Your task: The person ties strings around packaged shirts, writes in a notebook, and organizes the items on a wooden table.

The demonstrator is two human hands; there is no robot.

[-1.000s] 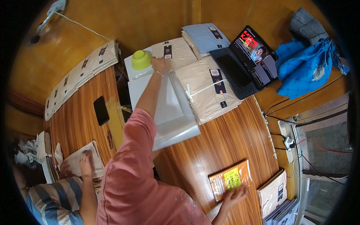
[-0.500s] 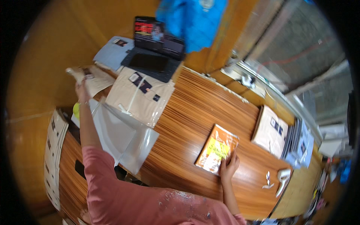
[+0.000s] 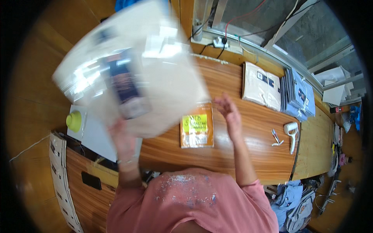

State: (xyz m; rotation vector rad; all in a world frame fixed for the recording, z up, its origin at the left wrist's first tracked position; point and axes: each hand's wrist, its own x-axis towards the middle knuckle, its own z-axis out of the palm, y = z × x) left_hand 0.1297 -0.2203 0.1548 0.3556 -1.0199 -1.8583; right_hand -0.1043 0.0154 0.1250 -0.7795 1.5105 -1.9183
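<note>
My left hand (image 3: 123,140) grips the lower edge of a folded cream garment in a clear plastic bag (image 3: 165,83). The garment is raised above the table, blurred by motion, with a dark label on its front. It hides part of the far left table. My right hand (image 3: 230,118) is held up with its fingers apart, near the garment's right corner and holding nothing. Below and left of it an orange packet with a yellow label (image 3: 198,140) lies flat on the wooden table (image 3: 241,143), its top edge close behind the raised garment.
At the back right stand a tied cream garment stack (image 3: 261,83) and a blue-grey stack (image 3: 298,97). Small snips (image 3: 276,136) and a white lint roller (image 3: 292,134) lie at the right. White sheets (image 3: 97,138), a lime-green round object (image 3: 73,121) and a black phone (image 3: 91,180) are at the left.
My left hand has brought the bagged cream garment from the far left toward the middle and up. My right hand has let go of the orange packet and lifted. The view has turned.
</note>
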